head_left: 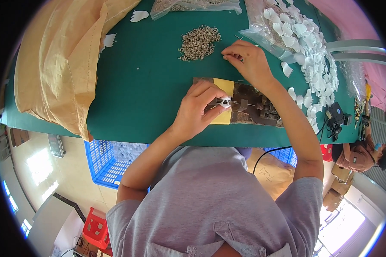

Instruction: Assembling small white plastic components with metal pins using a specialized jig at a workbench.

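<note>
Near the front edge of the bench (137,98), our left hand (197,103) pinches a white plastic piece (224,102) at the metal fixture (258,105), while our right hand (251,62), its grip unclear to us, hovers beside heaped metal clips (199,43).

The bench (137,103) has a flat green top. A large brown paper sack (60,64) lies at its left end. Near the middle sits a pile of small metal clips (199,43), with a metal fixture (255,112) bearing a yellow strip (221,118) nearer the front edge. White toothed plastic pieces (315,64) spread over the right side, beside a clear plastic bag (266,40).
</note>
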A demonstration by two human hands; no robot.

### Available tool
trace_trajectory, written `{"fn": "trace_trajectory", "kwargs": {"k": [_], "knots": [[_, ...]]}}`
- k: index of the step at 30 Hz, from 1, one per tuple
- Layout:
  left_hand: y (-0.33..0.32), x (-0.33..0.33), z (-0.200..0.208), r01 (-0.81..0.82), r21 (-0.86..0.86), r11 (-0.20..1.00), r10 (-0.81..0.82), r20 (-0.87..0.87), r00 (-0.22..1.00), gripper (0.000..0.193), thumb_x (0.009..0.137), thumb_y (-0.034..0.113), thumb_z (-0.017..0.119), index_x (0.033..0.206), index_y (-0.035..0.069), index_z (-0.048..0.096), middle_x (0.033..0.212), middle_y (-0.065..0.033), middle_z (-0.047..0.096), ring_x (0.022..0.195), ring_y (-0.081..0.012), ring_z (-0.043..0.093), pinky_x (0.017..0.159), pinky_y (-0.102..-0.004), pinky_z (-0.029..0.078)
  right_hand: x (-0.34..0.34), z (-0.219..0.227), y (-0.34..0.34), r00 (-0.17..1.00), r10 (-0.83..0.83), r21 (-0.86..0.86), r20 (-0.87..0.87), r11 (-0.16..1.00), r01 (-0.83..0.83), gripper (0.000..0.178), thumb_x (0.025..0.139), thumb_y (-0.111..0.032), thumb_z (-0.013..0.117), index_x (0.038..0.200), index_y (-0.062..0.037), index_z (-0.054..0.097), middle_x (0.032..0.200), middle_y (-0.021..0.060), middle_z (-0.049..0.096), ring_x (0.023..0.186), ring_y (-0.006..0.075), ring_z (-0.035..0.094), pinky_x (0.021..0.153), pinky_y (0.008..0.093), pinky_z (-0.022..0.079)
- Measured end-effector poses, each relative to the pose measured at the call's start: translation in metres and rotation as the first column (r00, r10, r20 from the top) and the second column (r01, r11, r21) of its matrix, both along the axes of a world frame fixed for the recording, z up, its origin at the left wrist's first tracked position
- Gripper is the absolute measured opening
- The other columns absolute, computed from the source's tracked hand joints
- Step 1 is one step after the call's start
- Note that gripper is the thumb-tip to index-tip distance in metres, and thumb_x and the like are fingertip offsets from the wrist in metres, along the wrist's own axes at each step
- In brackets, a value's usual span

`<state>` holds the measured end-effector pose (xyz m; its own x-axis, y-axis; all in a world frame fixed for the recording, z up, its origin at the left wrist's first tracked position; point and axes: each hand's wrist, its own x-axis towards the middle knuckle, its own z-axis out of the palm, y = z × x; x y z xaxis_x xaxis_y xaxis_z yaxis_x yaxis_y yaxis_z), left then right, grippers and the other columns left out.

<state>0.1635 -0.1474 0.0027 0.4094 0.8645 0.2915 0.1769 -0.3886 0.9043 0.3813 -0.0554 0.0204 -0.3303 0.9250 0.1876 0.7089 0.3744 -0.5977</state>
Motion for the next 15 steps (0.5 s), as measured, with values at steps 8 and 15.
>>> {"fn": "trace_trajectory", "kwargs": {"k": [8, 15], "knots": [[0.000, -0.001, -0.002, -0.023, 0.062, 0.998, 0.024, -0.009, 1.000, 0.024, 0.083, 0.000, 0.080, 0.104, 0.003, 0.069, 0.100, -0.0080, 0.066, 0.090, -0.0221, 0.066, 0.070, -0.0326, 0.056, -0.006, 0.041, -0.047, 0.956, -0.175, -0.389, -0.233, 0.918, 0.073, 0.014, 0.092, -0.014, 0.072, 0.098, -0.0017, 0.073, 0.086, 0.0073, 0.072, 0.075, 0.0147, 0.068, 0.073, 0.0294, 0.055], [-0.003, 0.000, -0.001, -0.017, 0.014, 1.000, 0.017, -0.003, 1.000, 0.026, 0.081, -0.002, 0.081, 0.103, 0.003, 0.069, 0.102, -0.0077, 0.066, 0.088, -0.0201, 0.065, 0.071, -0.0314, 0.055, -0.009, 0.059, -0.098, 0.942, -0.137, -0.386, -0.306, 0.922, 0.009, 0.008, 0.092, -0.009, 0.073, 0.098, -0.0032, 0.072, 0.089, 0.0041, 0.069, 0.084, 0.0136, 0.061, 0.075, 0.0292, 0.051]]}}
